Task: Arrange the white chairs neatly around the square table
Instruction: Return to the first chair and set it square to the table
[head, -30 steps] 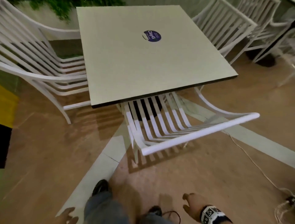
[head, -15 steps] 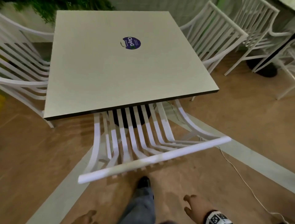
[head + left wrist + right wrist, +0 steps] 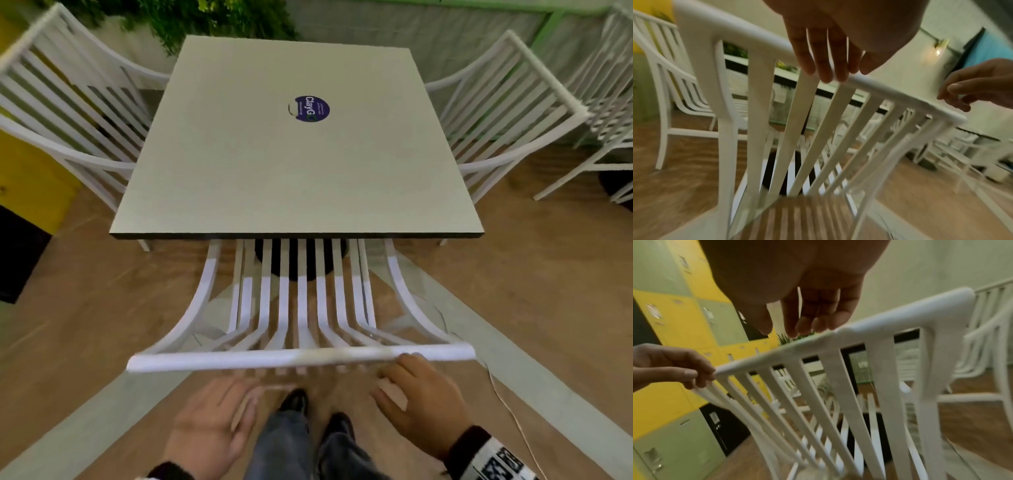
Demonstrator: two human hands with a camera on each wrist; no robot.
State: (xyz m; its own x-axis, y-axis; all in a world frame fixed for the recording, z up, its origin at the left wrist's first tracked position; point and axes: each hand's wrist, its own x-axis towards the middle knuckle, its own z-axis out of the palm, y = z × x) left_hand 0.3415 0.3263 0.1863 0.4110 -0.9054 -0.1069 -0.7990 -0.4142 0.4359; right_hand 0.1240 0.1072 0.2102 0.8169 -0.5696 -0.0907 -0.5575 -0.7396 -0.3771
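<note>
The square table (image 3: 291,171) with a purple sticker stands in the middle. A white slatted chair (image 3: 298,359) is tucked under its near edge, with the back rail towards me. My left hand (image 3: 219,414) is just behind the left part of the rail, fingers extended. My right hand (image 3: 414,390) is at the right part, fingertips at the rail. In the left wrist view my left hand (image 3: 828,65) hangs straight-fingered over the rail (image 3: 890,94). In the right wrist view my right hand (image 3: 807,318) hovers at the rail (image 3: 879,327). Neither hand grips it. White chairs stand at the left side (image 3: 68,113) and right side (image 3: 507,113).
Yellow and green lockers (image 3: 30,192) line the left. More white chairs (image 3: 609,102) crowd the far right. A thin white cable (image 3: 507,407) runs over the wooden floor at my right. My feet (image 3: 294,401) are right behind the near chair. The black table base (image 3: 298,260) shows under the table.
I have moved round to face the near chair squarely. Both hands have risen from beside my legs to its back rail.
</note>
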